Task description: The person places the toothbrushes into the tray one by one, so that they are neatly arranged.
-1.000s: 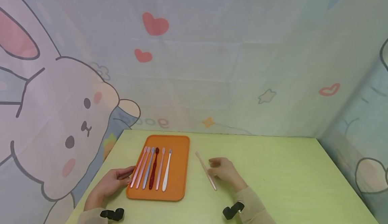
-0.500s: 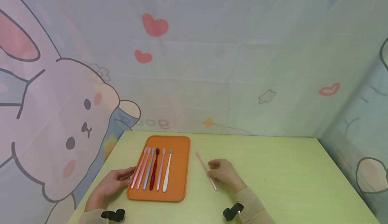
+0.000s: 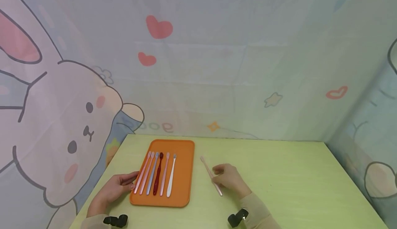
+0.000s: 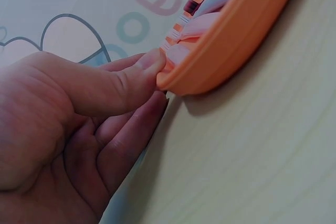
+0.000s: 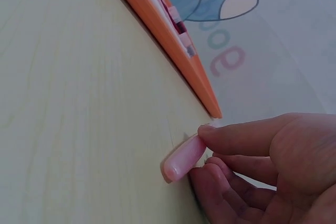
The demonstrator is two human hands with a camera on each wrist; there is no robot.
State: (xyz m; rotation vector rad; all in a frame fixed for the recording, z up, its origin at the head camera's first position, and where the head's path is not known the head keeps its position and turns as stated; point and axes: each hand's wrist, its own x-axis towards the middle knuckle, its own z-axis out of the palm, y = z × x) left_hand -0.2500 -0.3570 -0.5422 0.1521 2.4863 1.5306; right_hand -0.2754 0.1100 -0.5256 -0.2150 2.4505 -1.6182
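An orange tray point(image 3: 183, 174) lies on the table, bearing several toothbrushes side by side: pink ones, a blue one point(image 3: 152, 175), a dark red one point(image 3: 157, 175) and a white one point(image 3: 170, 180). At the tray's left edge, my left hand point(image 3: 115, 188) holds the rim, its thumb on top and its other fingers lower down, as the left wrist view shows. To the right of the tray, my right hand point(image 3: 231, 178) pinches the handle of a pale pink toothbrush point(image 5: 186, 158) between thumb and fingers. That toothbrush slants on or just above the table; I cannot tell which.
The light yellow-green table point(image 3: 285, 180) stretches to the right of my right hand. Behind it hangs a printed cloth point(image 3: 248, 67) with hearts and a rabbit. Black camera mounts point(image 3: 238, 217) sit on both wrists.
My right hand's fingers have drawn in slightly on the pale pink toothbrush. The left hand, tray and other toothbrushes stay put; the head view has shifted a little.
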